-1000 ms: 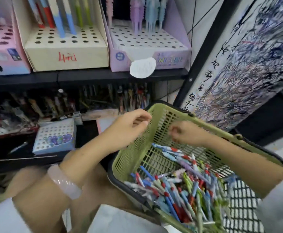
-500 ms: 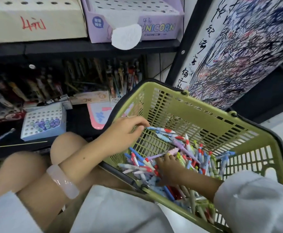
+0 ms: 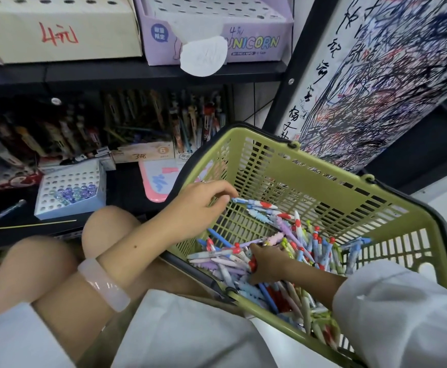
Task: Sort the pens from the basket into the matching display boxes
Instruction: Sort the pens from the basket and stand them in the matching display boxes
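Pens (image 3: 291, 251) lie heaped in your green basket (image 3: 310, 181), tilted on your lap below a shelf with a cream box (image 3: 57, 30) and a purple box (image 3: 217, 30), while a white tray (image 3: 71, 192) of beads sits lower left. Your left hand (image 3: 198, 208) reaches over the rim, fingertips pinching the end of a blue-and-red pen; your right hand (image 3: 267, 264) is buried in the pile, fingers curled around several. They're a blue, red, lilac and green tangle.
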{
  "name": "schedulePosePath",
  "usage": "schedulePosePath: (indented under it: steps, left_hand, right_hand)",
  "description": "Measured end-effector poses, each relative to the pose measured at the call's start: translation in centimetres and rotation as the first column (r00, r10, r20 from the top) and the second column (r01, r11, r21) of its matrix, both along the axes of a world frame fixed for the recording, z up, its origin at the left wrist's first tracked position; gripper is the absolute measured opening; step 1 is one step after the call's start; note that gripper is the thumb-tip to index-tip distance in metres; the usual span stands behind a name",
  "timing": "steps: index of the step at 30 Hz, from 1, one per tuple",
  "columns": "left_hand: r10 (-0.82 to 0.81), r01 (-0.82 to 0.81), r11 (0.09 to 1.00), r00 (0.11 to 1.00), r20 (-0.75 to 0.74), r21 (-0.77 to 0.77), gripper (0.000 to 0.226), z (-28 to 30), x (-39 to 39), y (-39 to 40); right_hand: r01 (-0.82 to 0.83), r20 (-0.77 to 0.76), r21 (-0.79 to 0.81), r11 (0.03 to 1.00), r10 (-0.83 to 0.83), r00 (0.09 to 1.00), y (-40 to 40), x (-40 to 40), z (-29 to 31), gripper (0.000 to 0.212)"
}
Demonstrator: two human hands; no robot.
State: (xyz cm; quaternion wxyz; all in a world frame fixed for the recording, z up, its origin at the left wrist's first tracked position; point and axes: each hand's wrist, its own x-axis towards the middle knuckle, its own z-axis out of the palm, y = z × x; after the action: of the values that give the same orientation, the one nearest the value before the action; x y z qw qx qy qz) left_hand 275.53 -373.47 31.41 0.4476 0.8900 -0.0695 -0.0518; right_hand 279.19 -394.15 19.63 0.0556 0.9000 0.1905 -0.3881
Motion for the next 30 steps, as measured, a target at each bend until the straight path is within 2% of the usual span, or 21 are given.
schedulePosePath:
  steps: [2, 7, 8, 10, 12, 13, 15, 19, 21, 24, 26, 28, 30]
  left_hand:
    - [-0.001, 0.001, 1.0, 1.0, 0.006, -0.013, 0.023, 0.0, -0.1, 0.2]
    - [-0.003, 0.004, 1.0, 1.0, 0.017, -0.03, 0.022, -0.2, 0.1, 0.2]
    - [-0.004, 0.005, 1.0, 1.0, 0.018, -0.028, 0.022, -0.2, 0.1, 0.1]
    - [-0.001, 0.002, 0.999, 1.0, 0.006, -0.037, 0.022, -0.3, 0.2, 0.0]
    - [0.006, -0.008, 0.998, 1.0, -0.03, -0.07, 0.02, -0.4, 0.3, -0.4]
    - [0.007, -0.013, 0.995, 0.998, -0.063, -0.098, 0.019, -0.4, 0.4, -0.8]
    - [-0.006, -0.024, 0.985, 0.985, -0.17, -0.17, 0.018, -0.3, 0.4, -1.7]
    - [-0.122, 0.004, 0.958, 0.912, -0.393, -0.287, 0.045, 0.3, 0.3, -4.1]
    - [-0.157, -0.017, 0.926, 0.891, -0.426, -0.377, 0.046, 0.5, 0.1, -5.5]
    - [-0.041, -0.202, 0.836, 0.904, -0.425, -0.51, 0.047, 0.7, 0.3, -6.9]
    - [0.031, -0.296, 0.778, 0.899, -0.436, -0.555, 0.041, 1.0, 0.5, -7.1]
    - [0.063, -0.351, 0.752, 0.881, -0.469, -0.558, 0.031, 1.3, 0.5, -6.8]
    - [0.095, -0.382, 0.751, 0.87, -0.485, -0.539, 0.017, 1.3, 0.5, -6.1]
  right_hand:
    - [0.083, -0.016, 0.108, 0.991, -0.082, 0.996, -0.1, 0.0, 0.2, 0.079]
    - [0.257, -0.053, 0.373, 0.892, -0.256, 0.965, -0.7, 0.9, 2.2, 0.034]
    - [0.347, -0.099, 0.425, 0.836, -0.338, 0.936, -0.9, 1.3, 3.0, 0.03]
    - [0.54, -0.224, 0.517, 0.664, -0.504, 0.834, -1.4, 2.1, 4.8, 0.039]
    - [0.639, -0.321, 0.586, 0.498, -0.582, 0.747, -1.9, 2.8, 7.0, 0.031]
    - [0.654, -0.356, 0.609, 0.448, -0.583, 0.73, -1.9, 3.1, 8.1, 0.024]
    - [0.636, -0.387, 0.657, 0.405, -0.544, 0.745, -1.3, 3.4, 10.1, 0.027]
    - [0.585, -0.402, 0.772, 0.249, -0.522, 0.752, 1.2, 3.1, 12.6, 0.029]
    - [0.561, -0.41, 0.811, 0.163, -0.526, 0.745, 2.7, 2.6, 13.1, 0.027]
    - [0.544, -0.435, 0.838, 0.036, -0.558, 0.707, 4.3, 2.0, 13.4, 0.027]
    - [0.545, -0.454, 0.838, 0.02, -0.527, 0.718, 4.8, 1.7, 13.6, 0.024]
    - [0.557, -0.477, 0.826, 0.082, -0.425, 0.77, 4.8, 1.6, 13.9, 0.011]
    - [0.604, -0.548, 0.79, 0.102, -0.324, 0.771, 4.2, 2.0, 14.3, 0.038]
